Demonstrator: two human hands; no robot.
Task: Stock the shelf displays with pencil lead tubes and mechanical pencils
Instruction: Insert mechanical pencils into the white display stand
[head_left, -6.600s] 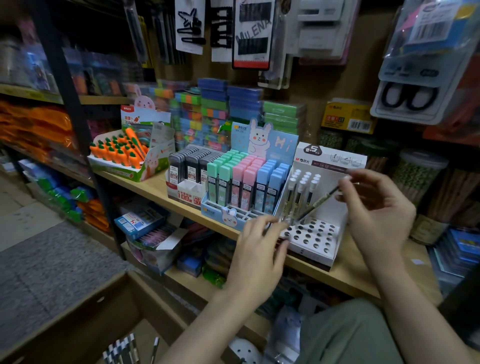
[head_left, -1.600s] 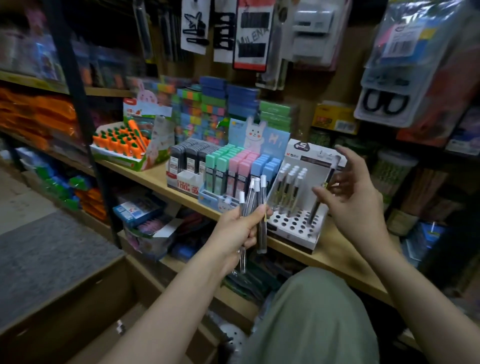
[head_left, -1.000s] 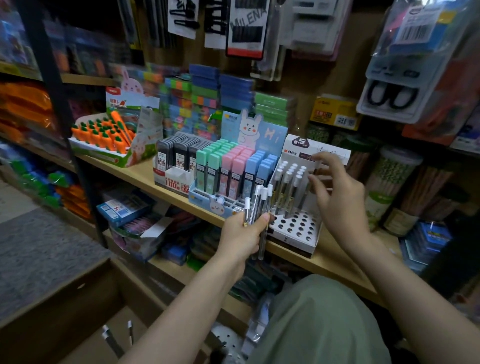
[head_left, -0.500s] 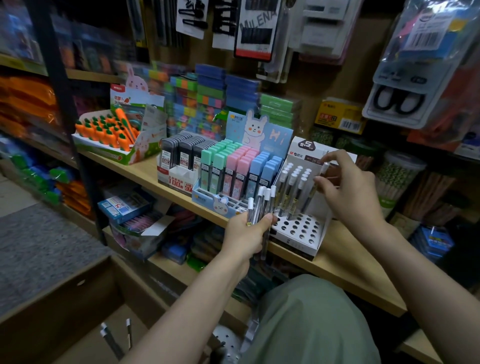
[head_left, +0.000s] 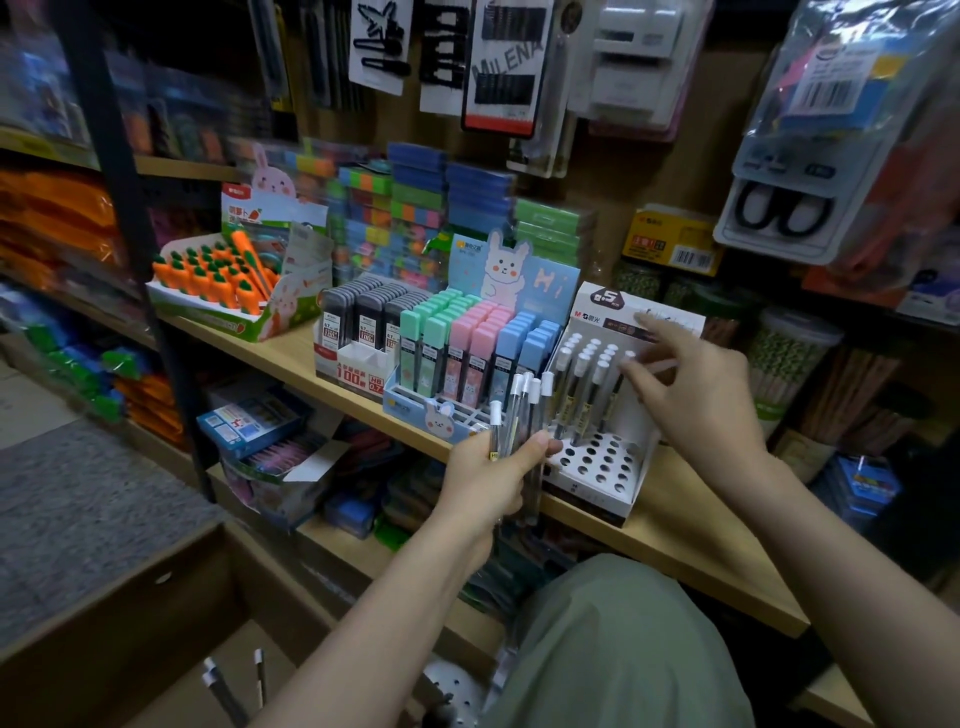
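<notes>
My left hand (head_left: 493, 478) grips a bundle of several clear mechanical pencils (head_left: 524, 405) with white caps, held upright in front of the shelf. Just right of it stands the white pencil stand (head_left: 597, 467), with rows of round holes; several pencils (head_left: 582, 384) stand in its back rows and the front holes are bare. My right hand (head_left: 696, 389) hovers over the stand's right side with fingers spread, a fingertip at the cap of the rightmost standing pencil. Pastel lead tubes (head_left: 467, 353) and dark lead tubes (head_left: 363, 322) fill the displays to the left.
The wooden shelf (head_left: 675, 535) also carries a carrot-pen display (head_left: 218, 275) at the left and jars (head_left: 789, 353) at the right. A cardboard box (head_left: 156, 597) at the lower left holds loose pencils (head_left: 228, 686). My knee (head_left: 597, 649) is under the shelf edge. Packaged goods hang above.
My right hand set a pencil into the stand's right side and its fingers have straightened off it. My left hand picked up a bundle of pencils earlier and still holds it.
</notes>
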